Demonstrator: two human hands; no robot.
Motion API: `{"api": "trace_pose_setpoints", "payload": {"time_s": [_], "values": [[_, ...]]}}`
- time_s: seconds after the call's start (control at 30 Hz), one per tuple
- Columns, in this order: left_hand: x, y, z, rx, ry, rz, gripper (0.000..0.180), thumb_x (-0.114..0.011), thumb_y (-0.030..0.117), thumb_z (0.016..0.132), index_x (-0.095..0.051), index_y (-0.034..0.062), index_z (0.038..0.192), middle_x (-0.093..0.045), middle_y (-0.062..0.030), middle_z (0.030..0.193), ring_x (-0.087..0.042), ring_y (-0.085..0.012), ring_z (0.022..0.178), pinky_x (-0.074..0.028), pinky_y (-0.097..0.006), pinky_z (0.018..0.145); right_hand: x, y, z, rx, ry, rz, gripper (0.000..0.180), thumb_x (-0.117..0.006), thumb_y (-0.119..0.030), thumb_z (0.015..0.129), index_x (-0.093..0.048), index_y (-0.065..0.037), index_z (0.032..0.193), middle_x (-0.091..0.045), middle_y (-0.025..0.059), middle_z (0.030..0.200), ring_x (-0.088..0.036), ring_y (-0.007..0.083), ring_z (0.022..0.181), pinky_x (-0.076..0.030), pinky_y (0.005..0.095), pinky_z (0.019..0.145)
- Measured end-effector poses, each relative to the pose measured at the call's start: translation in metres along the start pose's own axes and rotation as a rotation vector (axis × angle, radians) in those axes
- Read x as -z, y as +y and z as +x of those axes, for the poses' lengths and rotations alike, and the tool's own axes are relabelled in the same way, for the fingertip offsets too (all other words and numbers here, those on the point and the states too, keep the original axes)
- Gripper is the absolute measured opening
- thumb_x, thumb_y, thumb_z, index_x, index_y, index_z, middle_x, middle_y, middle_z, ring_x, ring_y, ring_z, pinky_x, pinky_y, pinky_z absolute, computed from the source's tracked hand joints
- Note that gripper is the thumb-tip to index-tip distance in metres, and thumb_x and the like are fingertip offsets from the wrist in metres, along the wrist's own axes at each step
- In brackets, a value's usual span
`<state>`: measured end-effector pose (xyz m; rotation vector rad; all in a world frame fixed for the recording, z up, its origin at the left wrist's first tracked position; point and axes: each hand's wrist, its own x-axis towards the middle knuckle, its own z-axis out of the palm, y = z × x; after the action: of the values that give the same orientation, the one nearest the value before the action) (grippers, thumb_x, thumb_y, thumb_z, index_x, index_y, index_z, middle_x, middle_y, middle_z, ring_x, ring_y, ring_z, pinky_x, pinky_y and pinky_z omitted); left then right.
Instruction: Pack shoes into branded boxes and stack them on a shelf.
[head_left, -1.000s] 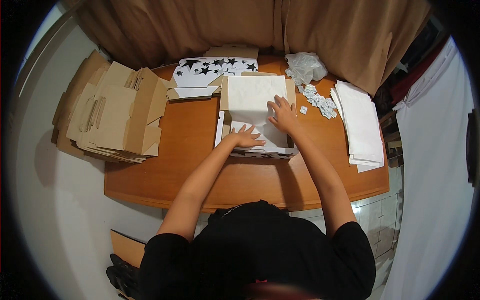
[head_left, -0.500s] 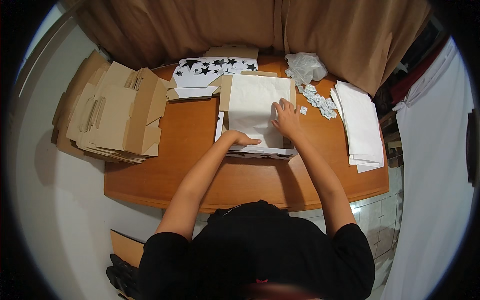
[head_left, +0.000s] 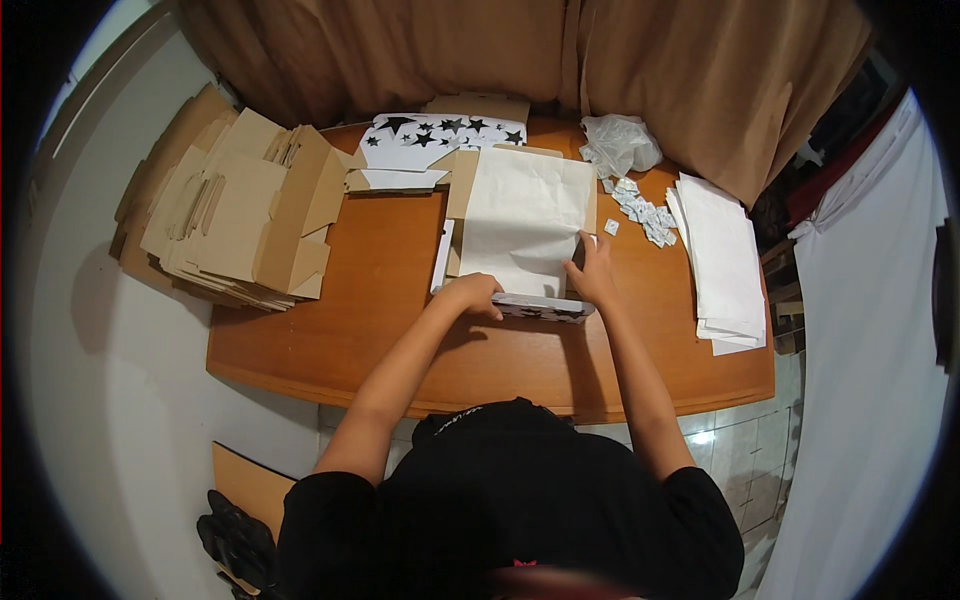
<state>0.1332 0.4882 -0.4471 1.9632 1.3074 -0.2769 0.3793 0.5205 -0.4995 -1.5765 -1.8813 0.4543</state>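
An open cardboard box point(head_left: 545, 311), white outside with black stars, stands before me with its brown-inside lid raised at the back. A white paper sheet point(head_left: 525, 205) lines it and runs up over the lid. At the front wall, left of the middle, my left hand point(head_left: 470, 294) is closed over the edge; some of its fingers are hidden. My right hand point(head_left: 597, 272) is at the box's right side, thumb and fingers closed on the sheet's right edge, where creases run toward the fingertips. Whether it also grips the box wall is unclear.
Flattened brown cardboard boxes point(head_left: 235, 220) are piled at the left. Behind stands another star-printed box point(head_left: 400, 150). To the right are small white packets point(head_left: 650, 218), a clear plastic bag point(head_left: 620, 145) and a stack of white paper point(head_left: 715, 260) on the wooden table point(head_left: 330, 350).
My right hand has come down and right from the sheet's middle to its right edge. My left hand has shifted from inside the box onto the front wall. The sheet now looks more creased.
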Motion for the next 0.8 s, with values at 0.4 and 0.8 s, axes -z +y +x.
{"api": "trace_pose_setpoints", "payload": {"time_s": [0.4, 0.8], "values": [[-0.048, -0.017, -0.075, 0.256, 0.183, 0.045, 0.025, -0.071, 0.019, 0.072, -0.069, 0.0149, 0.096, -0.066, -0.0122, 0.094, -0.060, -0.0281, 0.094, -0.038, -0.044, 0.090, -0.017, -0.063, -0.027, 0.042, -0.161, 0.015, 0.066, -0.068, -0.016, 0.072, -0.039, -0.016, 0.131, -0.031, 0.0346, 0.127, -0.042, 0.0489, 0.112, -0.039, 0.0447, 0.094], [-0.113, -0.045, -0.152, 0.214, 0.724, 0.091, 0.036, -0.070, 0.019, 0.071, -0.064, 0.0198, 0.107, -0.052, -0.0088, 0.121, -0.033, -0.0313, 0.127, -0.004, -0.064, 0.103, -0.059, -0.136, -0.051, 0.176, -0.082, -0.215, 0.062, -0.070, -0.018, 0.070, -0.046, -0.023, 0.127, -0.024, 0.0309, 0.133, -0.030, 0.0450, 0.121, -0.030, 0.0519, 0.098]]}}
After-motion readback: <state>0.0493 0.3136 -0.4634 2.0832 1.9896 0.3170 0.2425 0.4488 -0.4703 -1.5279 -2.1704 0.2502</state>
